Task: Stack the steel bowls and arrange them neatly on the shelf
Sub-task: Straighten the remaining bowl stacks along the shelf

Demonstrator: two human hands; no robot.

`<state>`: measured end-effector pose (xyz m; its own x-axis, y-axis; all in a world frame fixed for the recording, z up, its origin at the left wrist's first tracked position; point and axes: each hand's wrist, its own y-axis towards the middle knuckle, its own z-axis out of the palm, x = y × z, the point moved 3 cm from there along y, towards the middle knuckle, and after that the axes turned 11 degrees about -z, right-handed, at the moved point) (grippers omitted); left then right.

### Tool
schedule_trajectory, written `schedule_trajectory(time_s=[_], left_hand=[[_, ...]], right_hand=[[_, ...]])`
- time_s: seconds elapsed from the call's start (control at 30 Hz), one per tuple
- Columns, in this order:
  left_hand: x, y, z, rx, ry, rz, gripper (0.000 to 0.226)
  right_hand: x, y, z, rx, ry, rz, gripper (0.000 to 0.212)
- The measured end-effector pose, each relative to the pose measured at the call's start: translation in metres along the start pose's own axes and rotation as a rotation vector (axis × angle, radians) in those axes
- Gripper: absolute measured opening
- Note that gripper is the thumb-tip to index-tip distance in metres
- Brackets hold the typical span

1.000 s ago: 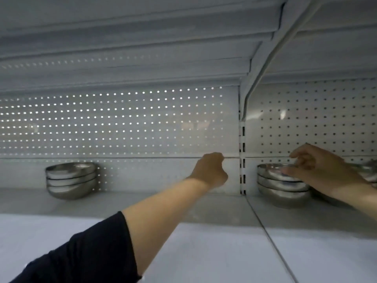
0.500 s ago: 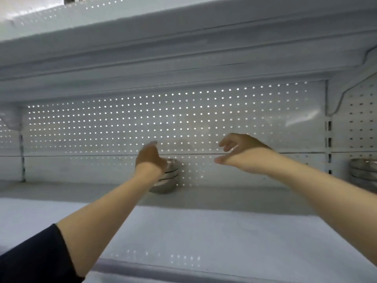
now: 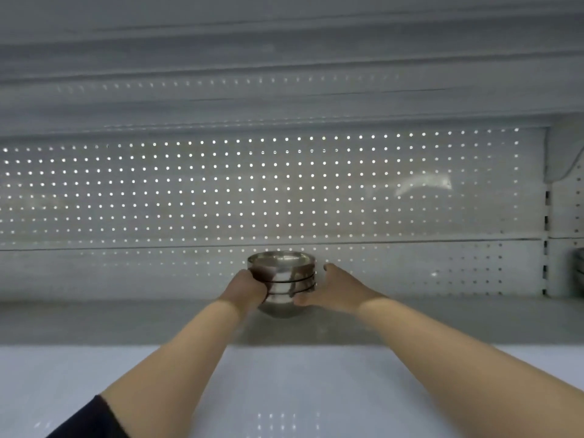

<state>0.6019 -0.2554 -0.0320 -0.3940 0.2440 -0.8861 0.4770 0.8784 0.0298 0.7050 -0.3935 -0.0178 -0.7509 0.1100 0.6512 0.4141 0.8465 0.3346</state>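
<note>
Stack of steel bowls (image 3: 282, 281): nested one in another, rims up and level, shiny with dark seams between rims
Position: on the white shelf (image 3: 94, 324), near its perforated back panel, roughly centre of view
More bowls (image 3: 579, 267): partly visible at far right edge

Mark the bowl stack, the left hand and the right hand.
bowl stack (image 3: 282, 281): head view, front wall of the middle bowls.
left hand (image 3: 248, 287): head view, back of the hand.
right hand (image 3: 336, 287): head view, back of the hand.
</note>
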Motion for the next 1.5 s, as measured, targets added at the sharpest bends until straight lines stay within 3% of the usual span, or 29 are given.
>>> schedule_trajectory(time_s=[0.1,0.3,0.37,0.7,0.77,0.9,1.13,1.3,1.5], left_hand=[[0.002,-0.005,0.003,0.018,-0.036,-0.009,0.017],[0.014,0.002,-0.002,0.039,0.01,-0.078,0.022],[0.017,0.009,-0.001,0.036,0.014,-0.076,0.014],[0.016,0.01,0.0,0.055,-0.021,0.027,0.022],[0.002,0.004,0.004,0.072,-0.063,0.081,0.029],[-0.034,-0.021,0.032,0.101,-0.113,0.13,0.008],[-0.103,-0.059,0.129,0.093,-0.105,0.157,0.007],[-0.144,-0.083,0.212,0.114,-0.02,0.181,0.025],[-0.174,-0.107,0.293,0.169,0.014,0.221,0.012]], right_hand=[[-0.012,0.004,0.008,-0.066,0.12,0.034,0.086],[-0.023,0.009,0.027,-0.078,0.293,-0.038,0.029],[-0.022,0.011,0.029,-0.094,0.303,-0.065,0.027],[-0.024,0.01,0.023,-0.206,0.24,-0.041,0.023],[-0.023,0.005,0.005,-0.226,0.238,-0.028,0.02],[-0.027,-0.021,-0.048,-0.238,0.188,-0.039,0.015],[-0.058,-0.086,-0.153,-0.279,0.042,-0.01,0.019],[-0.106,-0.123,-0.216,-0.344,0.001,0.063,0.021],[-0.173,-0.146,-0.272,-0.441,0.223,0.161,0.025]])
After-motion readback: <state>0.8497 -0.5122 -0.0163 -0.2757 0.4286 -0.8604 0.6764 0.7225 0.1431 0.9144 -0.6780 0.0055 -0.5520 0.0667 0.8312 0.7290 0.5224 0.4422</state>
